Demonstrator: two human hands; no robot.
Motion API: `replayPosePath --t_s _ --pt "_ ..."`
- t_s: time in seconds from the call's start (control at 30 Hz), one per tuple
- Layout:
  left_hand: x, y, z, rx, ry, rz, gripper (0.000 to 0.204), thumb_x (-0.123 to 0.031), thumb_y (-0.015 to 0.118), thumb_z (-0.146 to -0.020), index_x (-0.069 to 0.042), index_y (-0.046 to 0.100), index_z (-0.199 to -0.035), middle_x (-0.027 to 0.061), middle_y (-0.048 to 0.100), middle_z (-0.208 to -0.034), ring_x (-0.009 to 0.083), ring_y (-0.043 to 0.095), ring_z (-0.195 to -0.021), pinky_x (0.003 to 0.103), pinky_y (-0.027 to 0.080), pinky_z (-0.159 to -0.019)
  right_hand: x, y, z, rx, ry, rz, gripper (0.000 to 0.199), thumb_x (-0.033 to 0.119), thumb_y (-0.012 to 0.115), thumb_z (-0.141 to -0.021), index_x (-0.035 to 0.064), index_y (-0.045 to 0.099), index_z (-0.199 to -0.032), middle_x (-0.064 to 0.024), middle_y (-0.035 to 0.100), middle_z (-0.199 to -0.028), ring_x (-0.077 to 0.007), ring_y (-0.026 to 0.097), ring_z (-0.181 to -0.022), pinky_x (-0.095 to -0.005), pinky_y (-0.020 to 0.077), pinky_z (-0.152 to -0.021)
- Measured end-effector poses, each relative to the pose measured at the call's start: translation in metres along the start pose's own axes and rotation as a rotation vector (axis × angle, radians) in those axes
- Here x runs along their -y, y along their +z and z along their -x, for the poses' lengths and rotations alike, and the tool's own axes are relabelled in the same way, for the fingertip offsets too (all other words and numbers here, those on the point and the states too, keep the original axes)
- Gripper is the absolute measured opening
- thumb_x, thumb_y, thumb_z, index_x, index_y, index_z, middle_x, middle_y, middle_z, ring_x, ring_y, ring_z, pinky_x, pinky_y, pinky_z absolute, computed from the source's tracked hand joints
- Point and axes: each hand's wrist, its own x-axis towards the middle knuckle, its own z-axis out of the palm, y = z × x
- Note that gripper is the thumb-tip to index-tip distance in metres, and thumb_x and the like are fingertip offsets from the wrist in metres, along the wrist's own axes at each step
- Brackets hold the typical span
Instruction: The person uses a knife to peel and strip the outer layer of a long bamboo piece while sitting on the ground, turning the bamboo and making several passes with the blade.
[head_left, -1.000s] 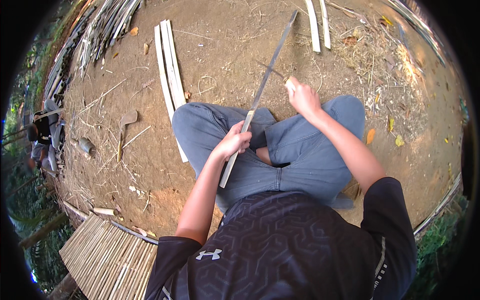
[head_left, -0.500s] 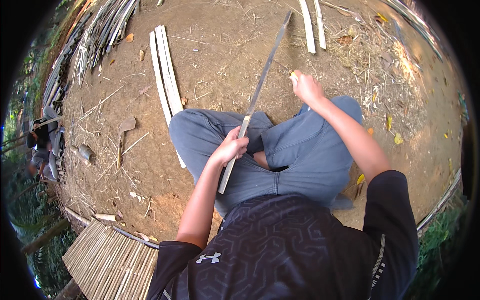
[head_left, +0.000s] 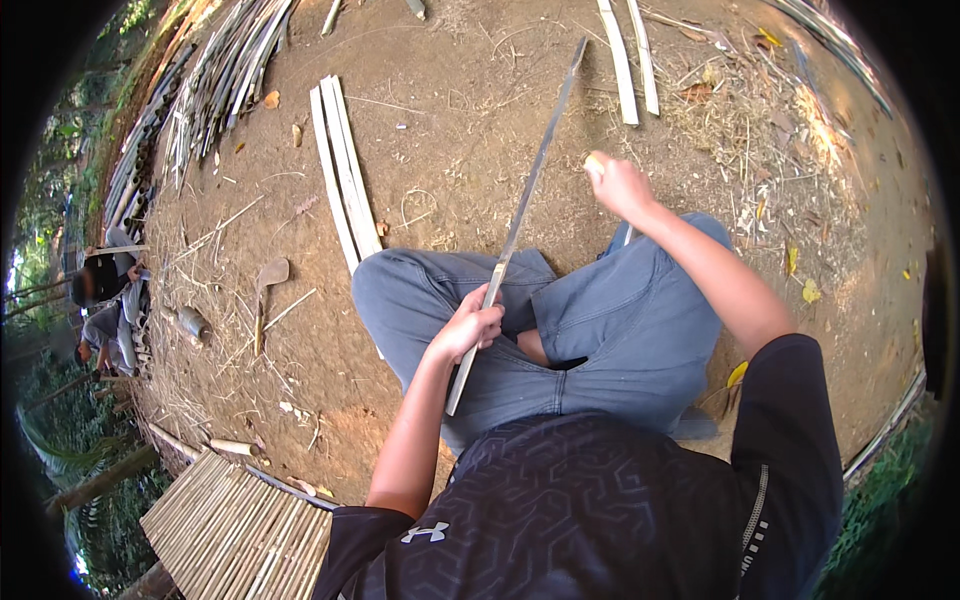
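Left hand (head_left: 468, 327) around bamboo strip (head_left: 530, 190)

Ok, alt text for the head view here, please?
A seated person's left hand grips a long bamboo strip slanting up over their knees, while the right hand holds a small tool beside it. More strips lie on the dirt.

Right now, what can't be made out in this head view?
- Tool in the right hand: the closed fist hides nearly all of it.
- Bamboo strip in the left hand: the fingers cover the gripped stretch.
- People at the left edge: too small and bent by the lens.
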Motion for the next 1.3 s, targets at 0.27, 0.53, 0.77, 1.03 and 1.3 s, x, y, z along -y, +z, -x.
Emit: replayPosePath --t_s 0.27,0.53,0.77,1.03,1.3 --pt "0.006 -0.004 -0.008 0.096 -0.015 0.056 0.021 -0.009 0.058 -0.087 -0.014 0.041 -0.099 -0.0055 0.04 -0.069 0.0036 0.033 -0.044 0.022 0.023 -0.037 0.014 -0.016 0.048 0.008 0.018 -0.181 0.033 0.037 0.051 -0.097 0.0152 0.065 -0.117 -0.0183 0.071 -0.09 -0.0394 0.068 -0.085 -0.0498 0.0535 -0.075" --pt "-0.003 0.003 -0.005 -0.01 -0.037 -0.042 0.019 -0.008 0.06 -0.089 -0.013 0.042 -0.095 -0.0071 0.035 -0.065 0.0019 0.029 -0.042 0.023 0.021 -0.037 0.073 -0.03 0.115 0.085 -0.162 -0.147 0.028 0.034 0.052 -0.098 0.0109 0.066 -0.104 -0.0202 0.068 -0.076 -0.0401 0.068 -0.072 -0.0503 0.0544 -0.062" --pt "0.005 0.002 -0.01 -0.062 -0.005 -0.128 0.019 -0.008 0.055 -0.087 -0.007 0.045 -0.103 -0.0047 0.039 -0.069 0.0028 0.034 -0.047 0.023 0.024 -0.038 0.11 -0.036 0.148 0.212 -0.043 -0.088 0.025 0.029 0.057 -0.096 0.0079 0.064 -0.107 -0.0221 0.068 -0.078 -0.0429 0.066 -0.072 -0.0506 0.0539 -0.06" --pt "0.01 -0.005 -0.013 -0.059 0.001 -0.201 0.015 -0.008 0.052 -0.086 -0.007 0.046 -0.1 -0.0045 0.039 -0.066 0.0044 0.036 -0.049 0.023 0.027 -0.04 0.134 -0.009 0.189 0.102 -0.062 -0.059 0.025 0.029 0.056 -0.097 0.0082 0.065 -0.107 -0.0206 0.068 -0.075 -0.0407 0.067 -0.068 -0.0495 0.0545 -0.058" --pt "0.014 0.006 -0.014 -0.166 0.063 -0.333 0.017 -0.009 0.054 -0.086 -0.007 0.049 -0.102 -0.004 0.041 -0.067 0.0047 0.036 -0.049 0.023 0.027 -0.04 0.12 0.001 0.192 -0.033 -0.204 0.03 0.031 0.034 0.055 -0.097 0.0061 0.062 -0.109 -0.0177 0.066 -0.065 -0.0349 0.068 -0.057 -0.0442 0.0558 -0.05"
